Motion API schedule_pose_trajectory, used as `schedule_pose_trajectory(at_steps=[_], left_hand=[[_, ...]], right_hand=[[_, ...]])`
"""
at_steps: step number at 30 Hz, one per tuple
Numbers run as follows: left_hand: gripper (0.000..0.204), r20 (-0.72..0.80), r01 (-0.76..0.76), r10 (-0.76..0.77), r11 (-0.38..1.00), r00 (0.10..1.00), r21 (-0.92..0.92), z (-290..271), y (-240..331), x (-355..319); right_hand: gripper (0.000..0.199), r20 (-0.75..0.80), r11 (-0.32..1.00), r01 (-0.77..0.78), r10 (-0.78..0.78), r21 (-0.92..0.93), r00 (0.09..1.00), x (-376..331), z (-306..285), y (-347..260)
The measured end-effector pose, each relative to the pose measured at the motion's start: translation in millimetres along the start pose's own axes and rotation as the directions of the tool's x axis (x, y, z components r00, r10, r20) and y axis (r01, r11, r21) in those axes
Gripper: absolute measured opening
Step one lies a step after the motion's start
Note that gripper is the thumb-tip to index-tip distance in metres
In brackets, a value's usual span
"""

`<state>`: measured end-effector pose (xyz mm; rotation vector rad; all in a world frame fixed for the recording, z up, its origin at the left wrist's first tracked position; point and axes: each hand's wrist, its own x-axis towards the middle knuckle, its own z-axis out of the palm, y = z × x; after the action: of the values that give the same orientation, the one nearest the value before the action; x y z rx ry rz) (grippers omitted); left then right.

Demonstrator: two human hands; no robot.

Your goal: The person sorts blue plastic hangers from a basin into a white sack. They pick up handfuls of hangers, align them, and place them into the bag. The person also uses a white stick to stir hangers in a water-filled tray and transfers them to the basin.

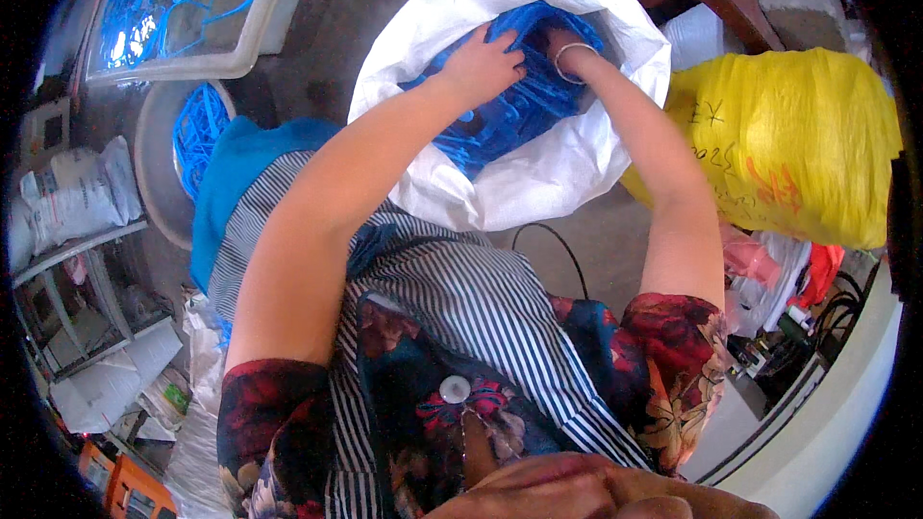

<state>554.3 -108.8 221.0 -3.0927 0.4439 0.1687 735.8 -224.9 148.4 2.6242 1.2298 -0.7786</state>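
Head view, looking down. Both bare arms reaching forward into a white sack [538,173], mouth open wide and rim rolled back. Inside, a heap of blue cord [510,120], tangled, filling the bottom of the sack. Left hand [486,62] lying on top of the cord, fingers curled down and closed around a bunch of strands. Right hand [561,41] sunk deeper at the far side of the opening, mostly hidden by cord and the sack rim; cannot tell whether closed or open, nor what is in it. Silver bangle [575,60] on that wrist, just above the cord.

Beside the sack on the right, touching it, a stuffed yellow sack [808,135]. At top left, a pale tray [245,48] with more blue cord, and below it a round basin [159,168] also with blue cord. Striped apron [461,298] over a flowered shirt in the foreground. Shelves with bags along the left edge.
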Motion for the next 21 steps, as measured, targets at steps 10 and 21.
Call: schedule_pose_trajectory(at_steps=[10,21], left_hand=[[0.044,0.227,0.612,-0.649,0.459,0.726,-0.644,29.1,-31.8,12.0],[0.049,0.279,0.584,-0.592,0.418,0.756,-0.696,79.2,-75.7,27.3]], right_hand=[[0.042,0.083,0.983,0.027,-0.012,-0.181,0.996,4.7,8.7,17.8],[0.057,-0.064,0.997,-0.048,0.052,0.061,0.997,-7.2,6.4,19.8]])
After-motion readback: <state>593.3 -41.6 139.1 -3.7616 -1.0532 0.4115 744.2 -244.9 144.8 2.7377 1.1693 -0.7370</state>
